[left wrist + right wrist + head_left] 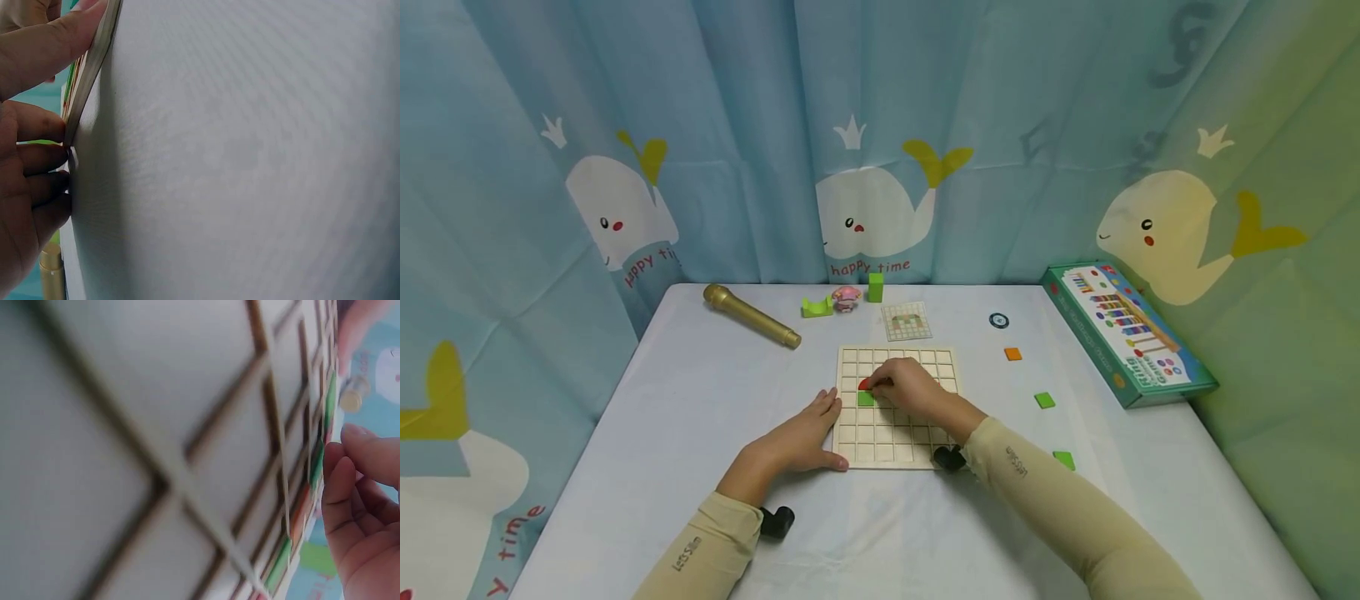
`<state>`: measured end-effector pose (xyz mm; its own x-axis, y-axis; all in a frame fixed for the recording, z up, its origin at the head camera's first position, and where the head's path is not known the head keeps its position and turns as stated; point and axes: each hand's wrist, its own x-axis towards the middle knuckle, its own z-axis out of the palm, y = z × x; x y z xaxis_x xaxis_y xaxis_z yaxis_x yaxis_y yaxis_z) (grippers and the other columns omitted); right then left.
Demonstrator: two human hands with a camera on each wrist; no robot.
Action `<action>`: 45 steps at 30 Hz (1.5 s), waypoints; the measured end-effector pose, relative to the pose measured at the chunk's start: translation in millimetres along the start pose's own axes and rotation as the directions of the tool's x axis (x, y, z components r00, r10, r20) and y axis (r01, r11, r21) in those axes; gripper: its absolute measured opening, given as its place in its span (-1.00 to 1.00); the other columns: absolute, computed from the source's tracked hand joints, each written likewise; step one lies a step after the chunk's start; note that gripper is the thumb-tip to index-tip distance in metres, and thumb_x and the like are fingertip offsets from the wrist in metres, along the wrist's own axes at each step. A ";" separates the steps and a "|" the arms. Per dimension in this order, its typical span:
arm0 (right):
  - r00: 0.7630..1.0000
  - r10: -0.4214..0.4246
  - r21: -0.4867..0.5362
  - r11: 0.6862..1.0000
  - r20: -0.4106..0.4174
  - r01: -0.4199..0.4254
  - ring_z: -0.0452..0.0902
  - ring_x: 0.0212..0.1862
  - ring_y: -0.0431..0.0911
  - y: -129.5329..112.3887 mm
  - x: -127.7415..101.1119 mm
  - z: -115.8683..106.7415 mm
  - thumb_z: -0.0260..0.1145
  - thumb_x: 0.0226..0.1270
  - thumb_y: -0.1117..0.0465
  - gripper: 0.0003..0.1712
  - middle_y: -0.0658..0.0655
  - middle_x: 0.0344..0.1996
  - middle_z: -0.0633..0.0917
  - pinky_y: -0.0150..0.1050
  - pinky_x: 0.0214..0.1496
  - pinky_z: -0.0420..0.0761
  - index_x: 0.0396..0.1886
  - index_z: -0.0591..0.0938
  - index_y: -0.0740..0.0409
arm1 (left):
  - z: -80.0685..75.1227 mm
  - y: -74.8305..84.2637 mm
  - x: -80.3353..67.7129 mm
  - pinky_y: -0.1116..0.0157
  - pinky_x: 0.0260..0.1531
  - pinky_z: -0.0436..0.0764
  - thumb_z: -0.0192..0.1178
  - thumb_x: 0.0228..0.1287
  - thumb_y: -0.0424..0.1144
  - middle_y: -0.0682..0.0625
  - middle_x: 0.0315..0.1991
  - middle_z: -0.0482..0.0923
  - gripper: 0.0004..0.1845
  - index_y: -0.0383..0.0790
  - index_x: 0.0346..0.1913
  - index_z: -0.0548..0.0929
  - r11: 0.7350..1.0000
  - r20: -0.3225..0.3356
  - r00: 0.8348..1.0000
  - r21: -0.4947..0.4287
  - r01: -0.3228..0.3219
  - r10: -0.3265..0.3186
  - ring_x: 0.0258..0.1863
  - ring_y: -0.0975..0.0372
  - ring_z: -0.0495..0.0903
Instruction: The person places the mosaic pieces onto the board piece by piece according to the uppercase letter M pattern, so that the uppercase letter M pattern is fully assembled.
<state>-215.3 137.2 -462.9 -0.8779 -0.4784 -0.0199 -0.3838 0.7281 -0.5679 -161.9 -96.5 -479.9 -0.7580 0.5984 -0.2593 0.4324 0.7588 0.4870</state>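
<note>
Pinching a red tile (865, 384) over the grid board (898, 450), just far of the seated green tile (866, 399), our right hand (912, 388) could knock it askew, we judge; our flat left hand (801, 437) braces the board's left edge.

Pale wooden grid board (897, 408) (matt), glossy microphone (750, 315).

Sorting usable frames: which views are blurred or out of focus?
Head view: sharp, evenly lit, edges slightly bowed. Left wrist view: tablecloth fills the frame, soft. Right wrist view: wooden grid board far too close, heavily blurred; right hand fairly clear.
</note>
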 end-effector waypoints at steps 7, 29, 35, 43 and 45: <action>0.997 0.062 0.022 0.998 -0.055 -0.060 0.63 -0.19 -0.11 25.6 -11.4 -23.9 0.39 0.37 0.30 -0.87 0.04 -0.22 0.73 -0.23 -0.16 0.64 -0.14 0.79 0.17 | 2.7 -0.8 2.7 0.07 0.49 0.07 0.46 0.10 0.16 -0.22 0.61 -0.13 0.16 -0.43 0.55 0.10 1.000 -0.014 1.000 0.009 0.011 -0.011 0.59 -0.03 -0.15; 0.930 0.256 -0.057 0.958 -0.265 -0.280 0.62 -0.15 0.10 122.2 -54.5 -91.9 0.35 0.37 0.36 -0.84 0.24 -0.20 0.74 -0.02 -0.13 0.61 -0.12 0.76 0.30 | 4.5 -0.4 2.4 0.06 0.48 0.09 0.50 0.08 0.10 -0.24 0.60 -0.11 0.16 -0.46 0.54 0.10 1.000 -0.016 1.000 -0.002 0.004 -0.004 0.59 -0.04 -0.15; 0.911 0.301 -0.060 0.942 -0.283 -0.330 0.61 -0.10 0.14 146.3 -61.2 -97.0 0.34 0.36 0.38 -0.83 0.29 -0.12 0.71 0.02 -0.07 0.61 -0.11 0.75 0.31 | 5.1 -1.2 3.5 0.08 0.48 0.08 0.49 0.09 0.12 -0.20 0.61 -0.12 0.16 -0.43 0.55 0.09 1.000 -0.016 1.000 0.002 0.017 -0.017 0.59 -0.01 -0.17; 0.881 0.388 -0.022 0.912 -0.270 -0.409 0.53 -0.07 0.14 165.8 -68.2 -98.9 0.36 0.36 0.36 -0.75 0.32 -0.08 0.64 0.00 -0.04 0.58 0.00 0.71 0.36 | 4.9 -1.4 3.2 0.06 0.48 0.09 0.49 0.09 0.12 -0.21 0.61 -0.12 0.16 -0.45 0.55 0.10 1.000 -0.019 1.000 -0.005 0.014 -0.014 0.59 -0.03 -0.16; 0.882 0.384 -0.022 0.914 -0.275 -0.405 0.53 -0.07 0.15 168.5 -69.7 -99.3 0.37 0.36 0.36 -0.73 0.34 -0.06 0.63 0.01 -0.04 0.57 0.01 0.70 0.38 | 4.6 -1.2 3.3 0.06 0.48 0.09 0.49 0.09 0.12 -0.21 0.61 -0.12 0.16 -0.45 0.55 0.10 1.000 -0.020 1.000 -0.007 0.012 -0.013 0.59 -0.03 -0.16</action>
<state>-247.3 341.9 -475.5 -0.9999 -0.0072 -0.0097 -0.0015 0.8700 -0.4931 -162.6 -94.2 -485.2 -0.7730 0.5836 -0.2486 0.4195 0.7643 0.4898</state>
